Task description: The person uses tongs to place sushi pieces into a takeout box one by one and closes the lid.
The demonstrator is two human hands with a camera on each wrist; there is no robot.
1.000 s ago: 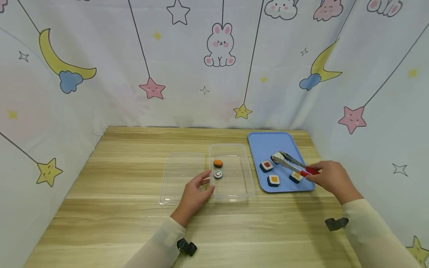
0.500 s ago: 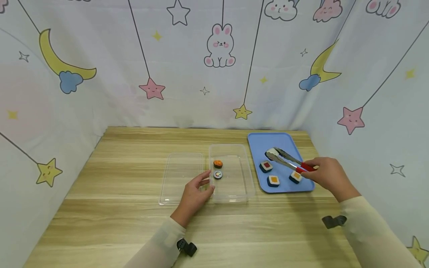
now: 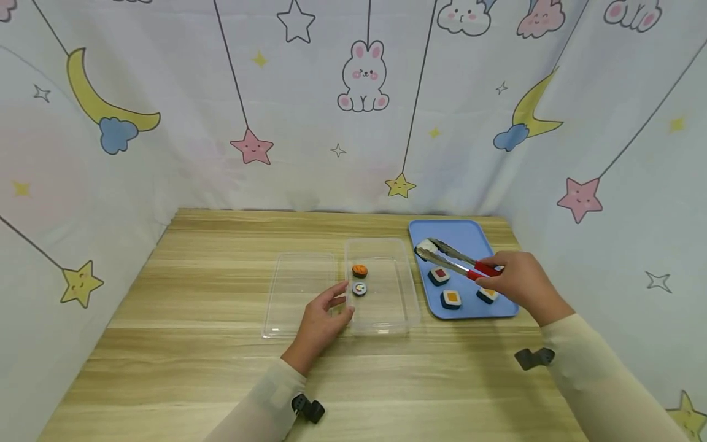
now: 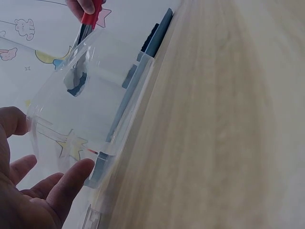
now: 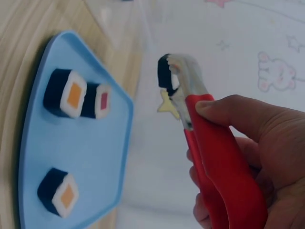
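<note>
My right hand (image 3: 519,279) grips red-handled metal tongs (image 3: 469,270), whose tips pinch a white-and-black sushi roll piece (image 3: 425,247). In the right wrist view the tongs (image 5: 209,152) hold this piece (image 5: 165,72) raised off the blue tray (image 5: 90,143). My left hand (image 3: 323,316) rests at the left side of a clear plastic container (image 3: 411,294), its fingers spread and touching the wall in the left wrist view. Inside that container sit an orange-topped sushi piece (image 3: 359,271) and a round sushi roll (image 3: 359,288), both near the left wall.
On the blue tray (image 3: 453,228) at the right lie a red-centred roll (image 3: 439,275) and two orange-centred rolls, one (image 3: 450,299) in front and one (image 3: 488,294) partly beneath the right hand. Left of the container a clear lid (image 3: 301,282) lies flat on the wooden table (image 3: 221,362).
My right hand has moved left with the tongs, carrying the white-and-black roll piece up and over to the tray's left edge. The left hand stays where it was.
</note>
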